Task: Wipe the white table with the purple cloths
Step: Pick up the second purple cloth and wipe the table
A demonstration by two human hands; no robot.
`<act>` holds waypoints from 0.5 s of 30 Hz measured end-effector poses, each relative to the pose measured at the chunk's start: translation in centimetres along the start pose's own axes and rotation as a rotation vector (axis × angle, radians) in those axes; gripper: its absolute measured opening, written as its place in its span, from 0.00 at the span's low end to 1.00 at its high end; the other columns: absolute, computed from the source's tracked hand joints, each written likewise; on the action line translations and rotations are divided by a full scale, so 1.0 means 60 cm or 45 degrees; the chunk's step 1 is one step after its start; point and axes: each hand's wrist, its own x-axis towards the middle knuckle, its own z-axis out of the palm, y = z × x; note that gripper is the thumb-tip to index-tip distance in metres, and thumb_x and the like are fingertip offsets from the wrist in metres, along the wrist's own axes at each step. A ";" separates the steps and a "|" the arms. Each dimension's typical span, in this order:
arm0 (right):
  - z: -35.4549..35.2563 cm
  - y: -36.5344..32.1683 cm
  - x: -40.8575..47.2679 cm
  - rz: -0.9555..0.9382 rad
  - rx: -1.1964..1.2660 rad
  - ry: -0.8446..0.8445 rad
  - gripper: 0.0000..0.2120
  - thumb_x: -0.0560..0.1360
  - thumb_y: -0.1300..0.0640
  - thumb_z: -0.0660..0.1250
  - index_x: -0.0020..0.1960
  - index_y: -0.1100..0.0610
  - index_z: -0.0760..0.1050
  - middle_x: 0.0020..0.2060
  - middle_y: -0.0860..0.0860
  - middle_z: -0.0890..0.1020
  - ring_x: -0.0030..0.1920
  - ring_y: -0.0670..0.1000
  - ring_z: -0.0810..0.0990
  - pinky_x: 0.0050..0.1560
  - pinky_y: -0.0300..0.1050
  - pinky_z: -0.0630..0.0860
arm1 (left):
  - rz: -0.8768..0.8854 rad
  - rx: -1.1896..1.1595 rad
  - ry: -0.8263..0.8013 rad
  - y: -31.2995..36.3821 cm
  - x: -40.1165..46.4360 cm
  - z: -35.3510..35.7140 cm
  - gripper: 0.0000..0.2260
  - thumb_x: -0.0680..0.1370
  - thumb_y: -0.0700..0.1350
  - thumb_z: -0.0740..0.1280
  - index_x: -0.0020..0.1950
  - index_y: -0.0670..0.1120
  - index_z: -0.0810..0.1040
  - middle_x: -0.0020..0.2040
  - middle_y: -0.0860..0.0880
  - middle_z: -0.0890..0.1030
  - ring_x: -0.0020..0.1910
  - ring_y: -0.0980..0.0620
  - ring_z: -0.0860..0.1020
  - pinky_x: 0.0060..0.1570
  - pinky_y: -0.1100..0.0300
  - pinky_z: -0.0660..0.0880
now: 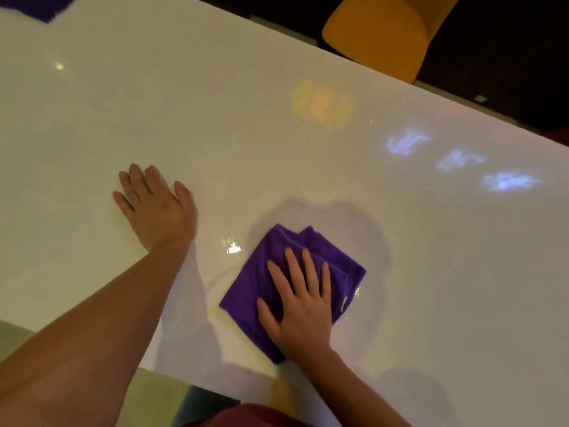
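Note:
A glossy white table fills most of the head view. A folded purple cloth lies on it near the front edge. My right hand presses flat on top of that cloth with fingers spread, covering its near right part. My left hand rests palm down on the bare tabletop, left of the cloth and apart from it, holding nothing. A second purple cloth lies at the far left corner, cut off by the frame's top edge.
A yellow chair stands beyond the table's far edge at the upper right. Coloured light patches show on the tabletop toward the right. The table's near edge runs along the bottom, with floor below it.

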 end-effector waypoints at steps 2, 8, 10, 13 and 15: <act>0.001 -0.001 0.073 -0.002 0.031 0.090 0.29 0.80 0.36 0.64 0.77 0.48 0.73 0.80 0.52 0.70 0.83 0.59 0.61 0.80 0.70 0.56 | 0.000 0.011 0.019 -0.002 -0.001 0.003 0.25 0.84 0.52 0.54 0.76 0.38 0.66 0.80 0.36 0.65 0.82 0.35 0.58 0.80 0.37 0.53; 0.006 -0.037 0.336 0.212 0.056 0.198 0.29 0.80 0.38 0.64 0.76 0.51 0.75 0.79 0.56 0.72 0.82 0.61 0.63 0.81 0.68 0.54 | 0.018 0.015 0.027 -0.006 0.000 0.006 0.26 0.85 0.53 0.52 0.77 0.38 0.65 0.80 0.36 0.64 0.82 0.36 0.58 0.80 0.38 0.54; 0.006 -0.043 0.371 0.238 0.059 0.160 0.29 0.82 0.38 0.62 0.77 0.52 0.73 0.80 0.56 0.70 0.83 0.61 0.61 0.82 0.67 0.51 | 0.016 -0.004 0.014 -0.006 -0.001 0.007 0.26 0.85 0.53 0.51 0.78 0.38 0.65 0.81 0.36 0.63 0.82 0.36 0.58 0.80 0.38 0.53; -0.003 -0.031 0.349 0.196 0.110 0.164 0.28 0.82 0.39 0.65 0.77 0.53 0.73 0.80 0.56 0.70 0.83 0.61 0.61 0.82 0.66 0.51 | 0.037 -0.057 -0.041 -0.010 -0.001 0.002 0.26 0.84 0.53 0.53 0.78 0.38 0.65 0.81 0.36 0.62 0.82 0.36 0.56 0.80 0.36 0.52; -0.012 -0.015 0.293 0.199 0.107 0.142 0.29 0.82 0.37 0.64 0.78 0.50 0.72 0.81 0.54 0.69 0.84 0.59 0.60 0.83 0.66 0.50 | 0.121 -0.079 -0.083 -0.014 -0.004 -0.005 0.24 0.84 0.50 0.56 0.78 0.40 0.65 0.82 0.36 0.62 0.82 0.34 0.56 0.79 0.34 0.52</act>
